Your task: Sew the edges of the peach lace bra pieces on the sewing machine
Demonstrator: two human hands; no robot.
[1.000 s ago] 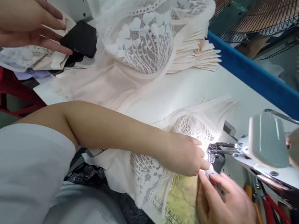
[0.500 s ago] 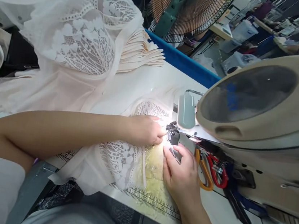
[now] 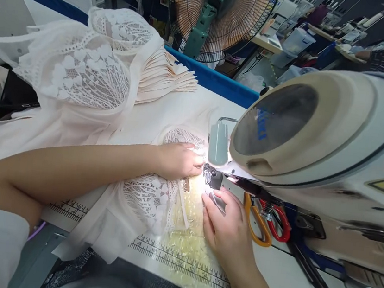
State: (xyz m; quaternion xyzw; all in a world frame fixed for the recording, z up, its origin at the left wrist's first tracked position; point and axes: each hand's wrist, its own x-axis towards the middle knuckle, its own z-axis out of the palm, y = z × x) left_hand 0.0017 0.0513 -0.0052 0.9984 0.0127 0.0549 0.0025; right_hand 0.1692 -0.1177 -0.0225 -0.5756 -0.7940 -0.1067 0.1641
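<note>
A cream lace garment piece [image 3: 152,195] lies on the white sewing table [image 3: 287,277] under the presser foot [image 3: 211,178] of a sewing machine [image 3: 318,145]. My left hand [image 3: 177,161] rests on the lace just left of the foot, fingers curled and pressing the fabric down. My right hand [image 3: 227,223] lies flat in front of the foot, fingers together, holding the fabric edge against the machine bed. A lamp lights the needle area brightly.
A pile of lace garments [image 3: 85,70] and stacked cream fabric pieces [image 3: 168,75] sit at the back left. Orange-handled scissors [image 3: 255,222] and red-handled scissors [image 3: 279,220] lie under the machine arm. A standing fan [image 3: 221,17] is behind the blue table edge [image 3: 220,82].
The view has swung right and up, bringing the machine head into view. Another person's hand at the upper left is gone from sight. Both my hands stay at the presser foot.
</note>
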